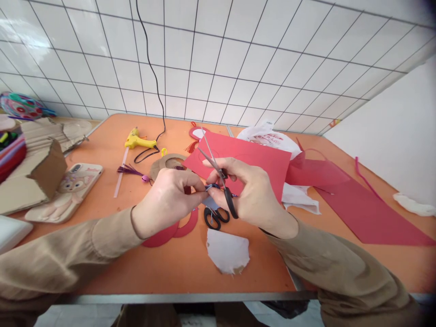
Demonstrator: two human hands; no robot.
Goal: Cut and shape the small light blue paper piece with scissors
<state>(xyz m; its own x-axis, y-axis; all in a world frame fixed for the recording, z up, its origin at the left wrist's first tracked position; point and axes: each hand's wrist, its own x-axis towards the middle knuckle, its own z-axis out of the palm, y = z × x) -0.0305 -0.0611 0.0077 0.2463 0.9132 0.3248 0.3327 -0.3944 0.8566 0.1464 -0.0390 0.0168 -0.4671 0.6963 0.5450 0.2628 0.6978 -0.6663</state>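
Note:
My left hand (pixel 170 195) is closed in a pinch on a thin blue strand (pixel 211 186), whose exact kind I cannot make out. Facing it, my right hand (pixel 250 188) holds scissors (pixel 230 203) with black handles, their parted blades pointing up and away from me. The right fingertips also meet the blue strand, close to the left ones. Below the hands, a second pair of scissors (pixel 212 219) lies on the orange table (pixel 170 277). Red paper rings (pixel 185 229) are partly hidden under my left wrist. A torn white piece (pixel 228 252) lies nearer to me.
Behind my hands are a red sheet (pixel 259 159), a white plastic bag (pixel 272 138) and a yellow glue gun (pixel 138 140) with a black cord. Left are a purple tassel (pixel 129 170), a phone (pixel 70 193) and cardboard (pixel 37 177). More red sheet (pixel 371 209) lies right.

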